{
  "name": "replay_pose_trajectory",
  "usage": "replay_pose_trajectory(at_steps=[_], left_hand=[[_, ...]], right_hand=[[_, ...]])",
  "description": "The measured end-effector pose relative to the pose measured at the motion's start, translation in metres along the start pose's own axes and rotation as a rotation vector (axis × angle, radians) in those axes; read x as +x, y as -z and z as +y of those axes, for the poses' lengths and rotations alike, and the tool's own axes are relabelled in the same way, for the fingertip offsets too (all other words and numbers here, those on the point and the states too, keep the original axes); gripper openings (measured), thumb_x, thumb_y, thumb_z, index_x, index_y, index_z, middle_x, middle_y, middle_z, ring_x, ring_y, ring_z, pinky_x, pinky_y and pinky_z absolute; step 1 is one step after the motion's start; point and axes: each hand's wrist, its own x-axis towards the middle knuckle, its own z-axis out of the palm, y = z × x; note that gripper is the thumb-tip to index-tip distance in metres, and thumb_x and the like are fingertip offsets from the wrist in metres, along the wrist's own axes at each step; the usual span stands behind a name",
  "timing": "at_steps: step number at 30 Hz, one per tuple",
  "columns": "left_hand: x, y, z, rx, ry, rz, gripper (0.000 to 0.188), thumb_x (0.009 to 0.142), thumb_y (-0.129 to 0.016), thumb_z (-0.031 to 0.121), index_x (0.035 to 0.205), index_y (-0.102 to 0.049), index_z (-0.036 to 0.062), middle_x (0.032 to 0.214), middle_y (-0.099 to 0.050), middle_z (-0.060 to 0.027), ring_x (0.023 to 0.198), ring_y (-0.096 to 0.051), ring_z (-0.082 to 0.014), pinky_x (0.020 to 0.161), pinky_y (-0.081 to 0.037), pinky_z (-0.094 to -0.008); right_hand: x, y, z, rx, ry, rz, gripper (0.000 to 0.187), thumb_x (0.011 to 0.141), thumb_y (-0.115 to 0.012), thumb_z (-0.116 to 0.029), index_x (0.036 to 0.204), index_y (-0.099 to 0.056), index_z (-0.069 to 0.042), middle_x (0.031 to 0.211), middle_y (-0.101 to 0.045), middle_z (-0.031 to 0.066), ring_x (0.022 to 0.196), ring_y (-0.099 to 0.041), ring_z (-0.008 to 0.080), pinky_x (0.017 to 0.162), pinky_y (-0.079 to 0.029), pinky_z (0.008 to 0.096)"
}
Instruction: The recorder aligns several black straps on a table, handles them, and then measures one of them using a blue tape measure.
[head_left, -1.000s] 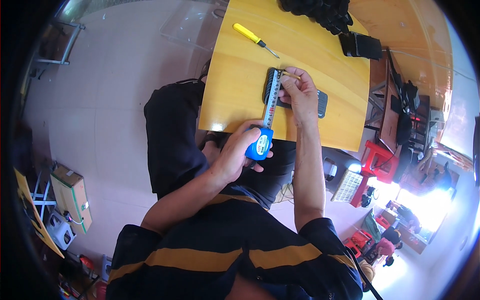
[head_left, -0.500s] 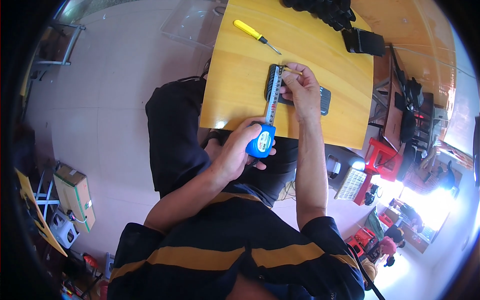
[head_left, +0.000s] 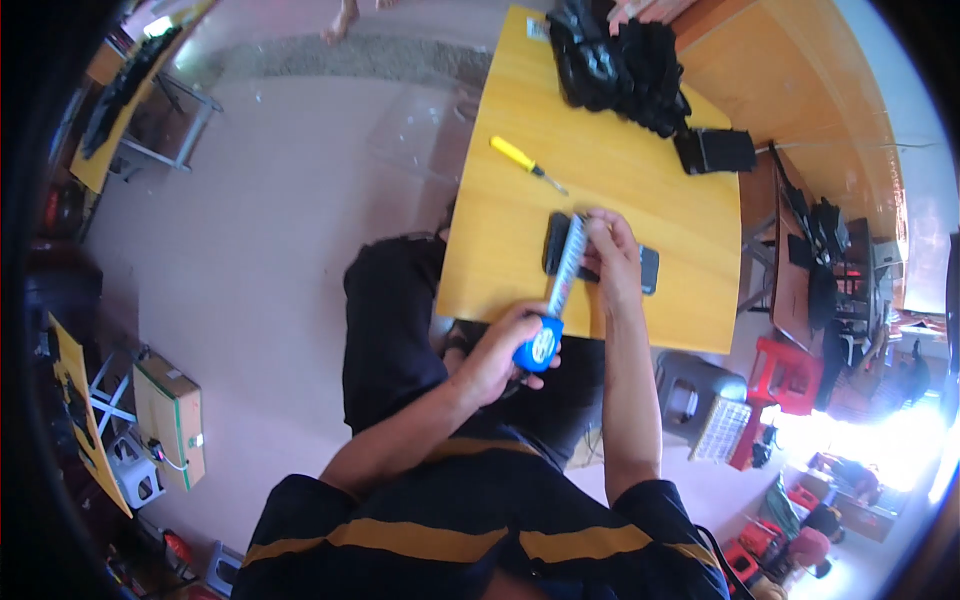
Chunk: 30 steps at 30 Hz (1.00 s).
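My left hand [head_left: 488, 362] is closed around a blue tape measure [head_left: 539, 343] just off the table's near edge. Its silver blade [head_left: 566, 268] runs out over the wooden table [head_left: 690, 225]. At the far end of that blade, the fingers of my right hand [head_left: 618, 268] are pinched together on it. A black ribbed object [head_left: 553, 242] lies beneath and beside the blade. Another dark part [head_left: 649, 271] shows to the right of my right hand; whether the two are joined is hidden. Farther off rests a screwdriver [head_left: 515, 153] with a yellow handle.
Black bundled items [head_left: 625, 75] and a black box-like piece [head_left: 718, 151] sit at the table's far right. A grey stool [head_left: 690, 395] and a red stool [head_left: 783, 375] stand at right. On the left floor is a cardboard box [head_left: 168, 415]. Bare feet show at the top.
The view has shifted, so the table and hands sit lower and farther right in the picture. The blade slants more to the right. Both hands keep their hold.
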Motion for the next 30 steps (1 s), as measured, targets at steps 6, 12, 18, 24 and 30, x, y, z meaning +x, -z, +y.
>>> replay_pose_trajectory(at_steps=[6, 12, 18, 24, 30], left_hand=[[-0.022, -0.031, 0.039, 0.299, -0.2, -0.052, 0.062, 0.101, -0.058, 0.027, 0.157, -0.032, 0.0174, 0.128, -0.057, -0.0138, 0.104, -0.067, -0.0234, 0.067, -0.059, -0.03], [-0.026, -0.025, 0.077, 0.538, -0.349, 0.155, 0.08, 0.098, -0.065, 0.044, 0.159, -0.026, 0.0099, 0.119, -0.061, -0.0121, 0.096, -0.067, -0.0183, 0.059, -0.056, -0.0273], [-0.022, 0.005, 0.085, 0.75, -0.292, 0.225, 0.073, 0.095, -0.067, 0.043, 0.152, -0.038, 0.0065, 0.108, -0.061, -0.0079, 0.088, -0.062, -0.0127, 0.052, -0.05, -0.0254], [-0.003, 0.009, 0.139, 1.228, -0.451, 0.433, 0.084, 0.084, -0.079, 0.046, 0.147, -0.043, 0.002, 0.121, -0.066, -0.0164, 0.098, -0.066, -0.0217, 0.072, -0.055, -0.0357], [0.081, 0.021, 0.203, 1.605, -0.83, 0.608, 0.072, 0.077, -0.082, 0.044, 0.13, -0.053, 0.004, 0.115, -0.068, -0.0213, 0.107, -0.067, -0.0358, 0.095, -0.052, -0.0449]], right_hand=[[0.02, 0.024, 0.024, 0.605, 0.016, 0.007, 0.047, 0.109, -0.044, -0.047, 0.127, -0.057, -0.006, 0.1, -0.07, 0.0097, 0.09, -0.07, 0.0204, 0.079, -0.058, 0.0326], [0.013, 0.0, 0.026, 0.326, 0.17, 0.004, 0.018, 0.102, -0.063, -0.015, 0.115, -0.062, -0.003, 0.095, -0.068, 0.0061, 0.081, -0.068, 0.0139, 0.074, -0.057, 0.0257], [0.018, -0.003, 0.044, 0.14, 0.367, 0.073, 0.009, 0.099, -0.065, -0.009, 0.105, -0.066, -0.003, 0.081, -0.066, 0.0017, 0.071, -0.063, 0.0082, 0.067, -0.053, 0.0232], [-0.013, -0.012, -0.009, -0.646, 0.841, 0.057, 0.019, 0.086, -0.069, -0.009, 0.104, -0.07, -0.004, 0.109, -0.068, 0.0163, 0.105, -0.064, 0.0377, 0.092, -0.052, 0.0457], [0.014, -0.014, 0.029, -0.902, 0.937, 0.145, 0.032, 0.089, -0.069, -0.024, 0.114, -0.066, -0.005, 0.117, -0.065, 0.0162, 0.112, -0.06, 0.0374, 0.097, -0.048, 0.0489]])
